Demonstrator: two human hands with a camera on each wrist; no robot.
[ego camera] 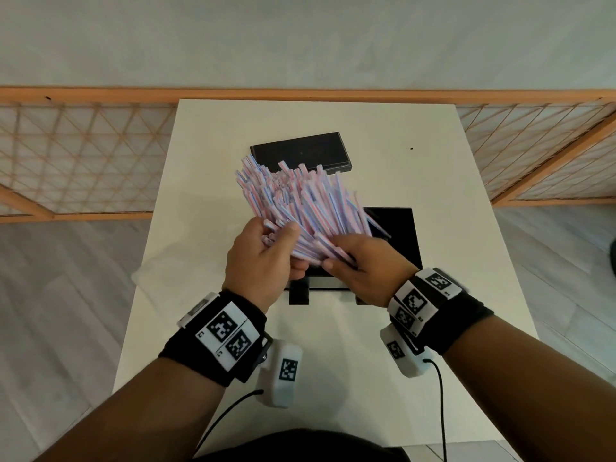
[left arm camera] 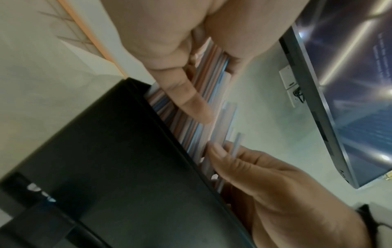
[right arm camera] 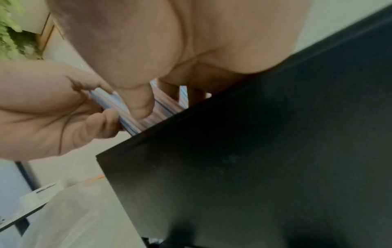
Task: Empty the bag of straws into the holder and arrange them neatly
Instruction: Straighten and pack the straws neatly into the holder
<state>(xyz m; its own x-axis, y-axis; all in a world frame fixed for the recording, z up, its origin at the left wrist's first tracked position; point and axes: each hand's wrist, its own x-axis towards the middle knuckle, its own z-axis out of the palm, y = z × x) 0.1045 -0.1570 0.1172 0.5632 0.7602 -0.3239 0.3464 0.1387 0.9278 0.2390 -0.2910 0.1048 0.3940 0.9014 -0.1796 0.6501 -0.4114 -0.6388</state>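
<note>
A thick bundle of pink, blue and white striped straws [ego camera: 300,198] fans out away from me above the white table [ego camera: 433,161]. My left hand [ego camera: 266,255] grips its near end from the left, thumb on top. My right hand [ego camera: 360,261] grips the same end from the right. The black holder [ego camera: 396,235] stands right under the bundle, mostly hidden by hands and straws. In the left wrist view the straws [left arm camera: 203,104] lie against the holder's edge [left arm camera: 127,151]. The right wrist view shows the straws [right arm camera: 131,117] between both hands beside the holder [right arm camera: 254,151]. A clear bag [ego camera: 156,271] lies on the table's left edge.
A black flat lid or tray [ego camera: 300,151] lies on the table beyond the straws. A wooden lattice screen [ego camera: 83,155] runs behind the table on both sides. Cables from the wrist cameras hang near the table's front edge.
</note>
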